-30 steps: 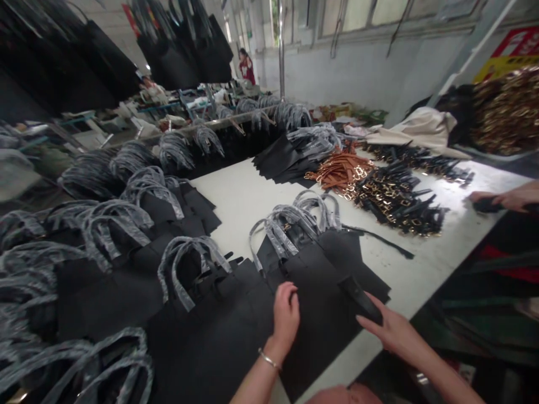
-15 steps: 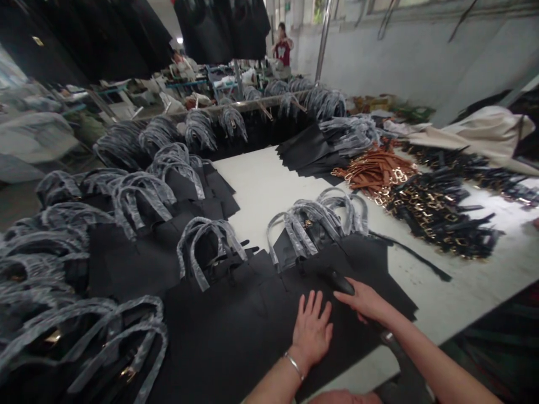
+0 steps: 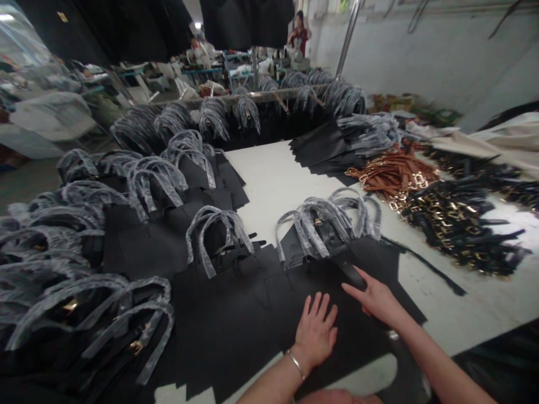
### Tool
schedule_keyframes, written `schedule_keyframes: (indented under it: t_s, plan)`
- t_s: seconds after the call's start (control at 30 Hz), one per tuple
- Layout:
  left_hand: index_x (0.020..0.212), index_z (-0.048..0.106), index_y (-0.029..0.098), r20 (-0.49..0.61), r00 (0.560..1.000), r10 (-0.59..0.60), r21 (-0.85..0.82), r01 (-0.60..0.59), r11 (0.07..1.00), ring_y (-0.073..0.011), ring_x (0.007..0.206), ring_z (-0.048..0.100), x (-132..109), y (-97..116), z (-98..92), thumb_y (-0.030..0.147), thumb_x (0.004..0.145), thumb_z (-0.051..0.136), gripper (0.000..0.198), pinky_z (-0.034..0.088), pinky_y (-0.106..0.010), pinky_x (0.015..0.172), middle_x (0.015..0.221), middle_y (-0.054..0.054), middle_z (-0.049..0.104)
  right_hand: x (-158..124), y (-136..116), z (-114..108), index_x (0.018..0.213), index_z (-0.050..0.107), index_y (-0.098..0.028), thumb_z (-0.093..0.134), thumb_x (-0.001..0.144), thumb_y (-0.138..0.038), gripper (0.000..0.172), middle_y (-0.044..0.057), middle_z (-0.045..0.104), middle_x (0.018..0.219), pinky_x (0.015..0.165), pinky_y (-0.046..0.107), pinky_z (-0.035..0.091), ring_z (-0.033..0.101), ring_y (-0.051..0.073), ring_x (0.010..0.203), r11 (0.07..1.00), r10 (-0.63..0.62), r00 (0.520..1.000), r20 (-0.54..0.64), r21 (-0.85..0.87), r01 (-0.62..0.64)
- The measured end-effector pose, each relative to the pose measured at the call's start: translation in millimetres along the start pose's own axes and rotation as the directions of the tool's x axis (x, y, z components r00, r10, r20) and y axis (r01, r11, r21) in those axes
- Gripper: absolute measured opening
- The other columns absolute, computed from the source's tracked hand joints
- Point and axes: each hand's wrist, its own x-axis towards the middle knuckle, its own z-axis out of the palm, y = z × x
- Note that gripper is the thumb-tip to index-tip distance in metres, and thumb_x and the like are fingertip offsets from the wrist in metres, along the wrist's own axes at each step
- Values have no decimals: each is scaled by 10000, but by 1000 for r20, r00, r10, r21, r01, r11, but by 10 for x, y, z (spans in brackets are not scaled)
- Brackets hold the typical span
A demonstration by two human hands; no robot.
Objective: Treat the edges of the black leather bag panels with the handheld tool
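Observation:
My left hand [image 3: 315,331] lies flat with spread fingers on a black leather tote bag [image 3: 357,331], and a thin silver bracelet [image 3: 296,365] circles its wrist. My right hand [image 3: 374,297] rests on the same bag, its fingertips beside a short black strap [image 3: 351,270] without gripping it. The bag's handles, wrapped in grey plastic [image 3: 328,221], lie bunched beyond my hands. To the left, several similar black bags [image 3: 219,314] overlap in a heap, their handles also wrapped.
A white worktable [image 3: 269,179] holds piles of tan straps [image 3: 393,177] and black straps [image 3: 458,230] with gold buckles. A long black strip [image 3: 425,266] lies loose. Wrapped bags hang from a rail [image 3: 252,98] behind, and a person [image 3: 298,36] stands far back.
The view has turned, shifting the table rightward in the picture. My left hand has opened flat, and my right hand has slid toward the strap. A co-worker's hand at the right edge has left view.

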Motion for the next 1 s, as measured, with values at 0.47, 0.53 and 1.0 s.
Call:
schedule_keyframes:
  t_s: [0.47,0.53,1.0]
  plan:
    - [1478,318,222,37,997,63,-44,-61,997,-286,1464,179,-163,119,-37,447,987,351,541,201,-496,1177,1592,-90,210,-367,61,-268,1427,431,-151,537,754,-674,859,-34,588,425,519,318,462,628,235,462,990,118,952,-284,-39,-135]
    - [1475,322,222,30,998,60,-58,-58,997,-288,1463,181,-164,117,-26,445,990,342,534,197,-499,1176,1589,-96,215,-356,119,-315,1438,412,-154,543,756,-654,856,-48,560,401,502,309,458,614,228,441,989,113,978,-176,-73,-127]
    - [1462,348,210,24,998,62,-54,-60,997,-283,1455,199,-163,110,-41,431,981,367,529,165,-482,1178,1579,-97,246,-202,137,-42,1443,412,-189,567,794,-598,782,-74,543,423,560,279,469,613,186,473,992,59,995,-77,-105,-67]
